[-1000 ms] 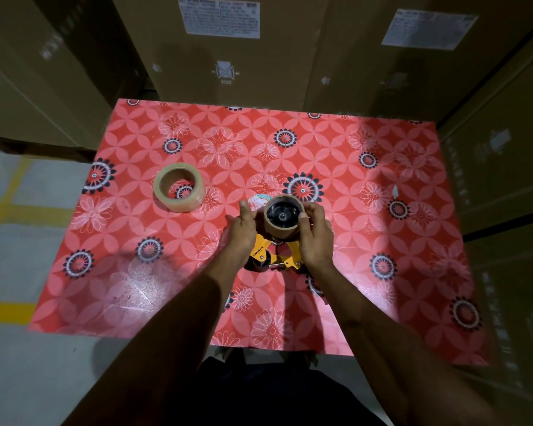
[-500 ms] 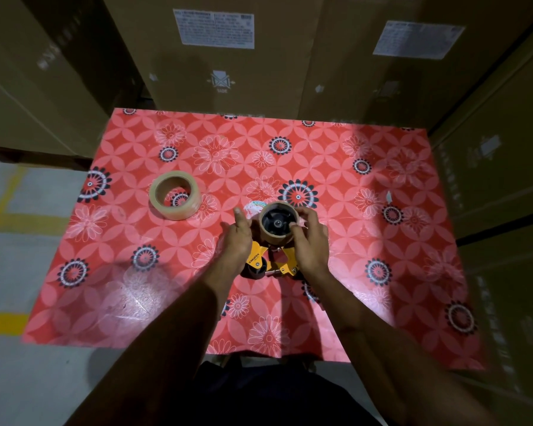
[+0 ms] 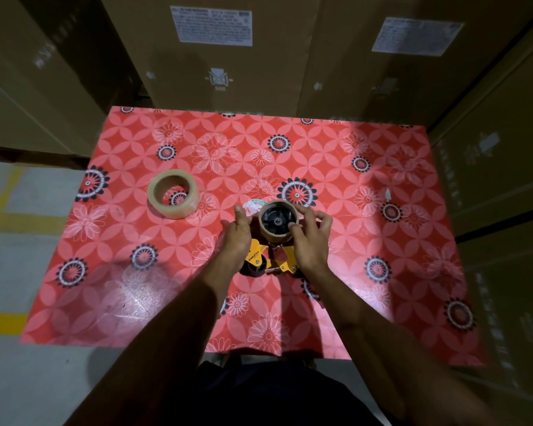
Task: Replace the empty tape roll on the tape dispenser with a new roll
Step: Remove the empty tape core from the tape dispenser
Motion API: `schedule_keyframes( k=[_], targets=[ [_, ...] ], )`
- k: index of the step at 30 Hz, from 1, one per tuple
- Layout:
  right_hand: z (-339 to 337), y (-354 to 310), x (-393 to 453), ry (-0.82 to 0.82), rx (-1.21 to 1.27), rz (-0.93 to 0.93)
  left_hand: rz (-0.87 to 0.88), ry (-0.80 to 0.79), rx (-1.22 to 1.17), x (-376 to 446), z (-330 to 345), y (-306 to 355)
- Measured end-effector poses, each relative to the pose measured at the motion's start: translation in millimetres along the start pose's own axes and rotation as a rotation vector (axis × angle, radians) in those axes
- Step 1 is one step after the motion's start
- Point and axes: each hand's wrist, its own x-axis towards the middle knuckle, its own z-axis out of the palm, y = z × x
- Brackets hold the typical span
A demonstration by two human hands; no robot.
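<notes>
An orange tape dispenser point(image 3: 259, 256) lies on the red flowered table point(image 3: 382, 241) near its middle. The empty brown cardboard core point(image 3: 276, 236) sits on the dispenser's black hub point(image 3: 276, 219). My right hand point(image 3: 313, 238) pinches the core's right rim between thumb and fingers. My left hand point(image 3: 237, 238) holds the dispenser's left side, thumb pointing up beside the core. A full roll of clear tape point(image 3: 173, 193) lies flat on the table to the left, apart from both hands.
Tall cardboard boxes point(image 3: 228, 56) stand close behind the table and along its right side. A small white sticker point(image 3: 253, 206) lies just beyond the dispenser. Grey floor with yellow lines point(image 3: 0, 216) shows at the left.
My right hand's fingers have spread around the core's rim, and my left thumb has shifted a little away from the core. The dispenser has stayed in place.
</notes>
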Motion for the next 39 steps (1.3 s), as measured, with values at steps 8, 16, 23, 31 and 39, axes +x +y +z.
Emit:
schedule_keyframes(
  k=[8, 16, 23, 31, 39],
  targets=[
    [0, 4, -4, 0.058, 0.083, -0.069, 0.122, -0.03, -0.015, -30, -6, 11],
    [2, 4, -1, 0.045, 0.048, -0.09, 0.115, -0.012, 0.038, -10, -4, 0],
    [-2, 2, -2, 0.017, 0.064, -0.049, 0.141, -0.074, 0.002, -20, -3, 8],
    [-3, 7, -2, 0.074, 0.106, -0.135, 0.054, -0.022, 0.044, 12, 1, -7],
    [2, 8, -1, 0.071, 0.048, -0.15, 0.039, 0.004, 0.06, 12, 0, -5]
  ],
)
